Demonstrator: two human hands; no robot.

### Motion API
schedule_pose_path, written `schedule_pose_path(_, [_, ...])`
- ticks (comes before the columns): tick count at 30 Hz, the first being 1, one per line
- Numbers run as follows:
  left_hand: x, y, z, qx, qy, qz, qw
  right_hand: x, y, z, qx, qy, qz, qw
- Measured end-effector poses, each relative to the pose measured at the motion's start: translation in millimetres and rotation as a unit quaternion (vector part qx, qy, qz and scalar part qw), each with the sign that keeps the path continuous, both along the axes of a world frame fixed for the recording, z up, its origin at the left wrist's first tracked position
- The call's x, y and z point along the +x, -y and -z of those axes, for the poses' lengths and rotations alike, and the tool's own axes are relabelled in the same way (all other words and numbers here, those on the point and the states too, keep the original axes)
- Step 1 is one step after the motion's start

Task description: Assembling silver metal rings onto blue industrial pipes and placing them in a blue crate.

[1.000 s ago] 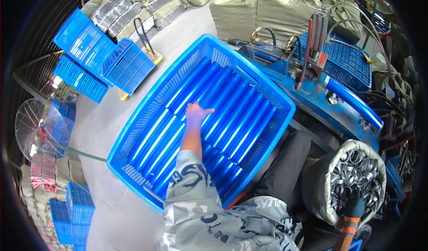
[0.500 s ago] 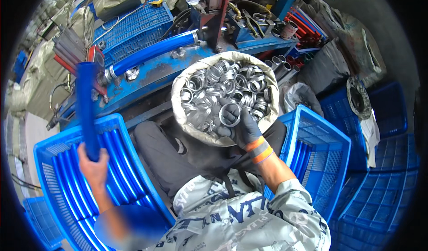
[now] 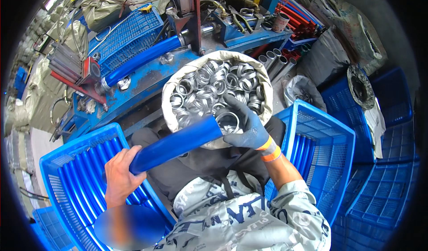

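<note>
My bare left hand [image 3: 122,173] is closed round the left end of a shiny blue tube [image 3: 176,145]. The tube slants up to the right across my lap. Its far end is close beside a silver metal ring [image 3: 237,117], which the thumb and fingers of my gloved right hand [image 3: 250,129] grip; whether tube and ring touch I cannot tell. Behind both hands stands a round container with a pale cloth rim [image 3: 168,92], full of loose metal rings [image 3: 218,79].
Blue crates flank me: the left crate [image 3: 50,173] and the right crate [image 3: 347,150] both hold blue tubes. Ahead, a blue workbench [image 3: 147,75] carries a machine with another blue tube [image 3: 145,60] clamped in it. Pliers [image 3: 240,21] lie farther right.
My left hand has swung the tube from upright at the left down toward the ring. My right hand has shifted slightly right, still holding the ring. The view has turned a little.
</note>
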State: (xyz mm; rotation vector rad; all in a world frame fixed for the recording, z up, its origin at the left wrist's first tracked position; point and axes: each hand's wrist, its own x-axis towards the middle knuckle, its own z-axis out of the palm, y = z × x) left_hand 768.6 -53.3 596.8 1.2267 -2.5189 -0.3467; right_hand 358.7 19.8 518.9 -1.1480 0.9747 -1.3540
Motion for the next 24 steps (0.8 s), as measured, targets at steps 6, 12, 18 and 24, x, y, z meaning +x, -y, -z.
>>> schedule_pose_path(6, [-3.8,-0.3,6.3,0.003,0.009,0.017,1.0,0.6,-2.6,12.0,0.063,0.164,-0.039,0.984])
schedule_pose_path(12, [-1.7,0.3,12.4,0.014,0.005,0.015,1.0,0.1,-7.1,18.3,0.078,0.07,-0.042,0.994])
schedule_pose_path(18, [-2.0,6.9,19.6,0.026,0.011,0.012,1.0,-1.2,3.1,15.3,0.089,0.002,-0.029,0.996])
schedule_pose_path(24, [8.6,-6.1,47.9,-0.02,-0.049,-0.049,0.997,12.8,31.8,9.3,0.065,0.025,-0.057,0.996])
